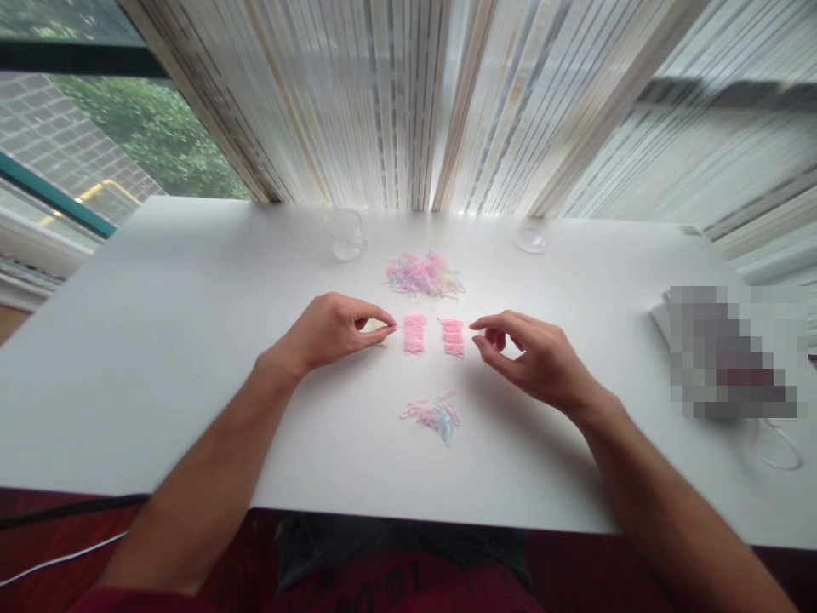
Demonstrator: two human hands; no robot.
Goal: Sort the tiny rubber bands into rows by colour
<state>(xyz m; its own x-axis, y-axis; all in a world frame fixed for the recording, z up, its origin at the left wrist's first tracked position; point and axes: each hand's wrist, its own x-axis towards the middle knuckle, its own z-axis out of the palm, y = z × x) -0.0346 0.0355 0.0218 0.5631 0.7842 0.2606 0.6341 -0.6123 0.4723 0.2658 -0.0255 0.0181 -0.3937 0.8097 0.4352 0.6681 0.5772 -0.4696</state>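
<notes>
Two neat columns of pink elastic bands lie side by side on the white table, a left column and a shorter right column. My left hand is at the left column's outer edge, thumb and forefinger pinched together; what is between them is too small to make out. Just right of the other column, my right hand holds its thumb and forefinger slightly apart, with nothing visible between them. Behind the columns is a loose heap of pastel bands. A smaller tangle of pink and blue bands lies nearer to me.
A clear round container stands at the back left of the table. Toward the back right lies a clear lid. A blurred-out object with a pale cord rests at the right. A striped string curtain hangs behind.
</notes>
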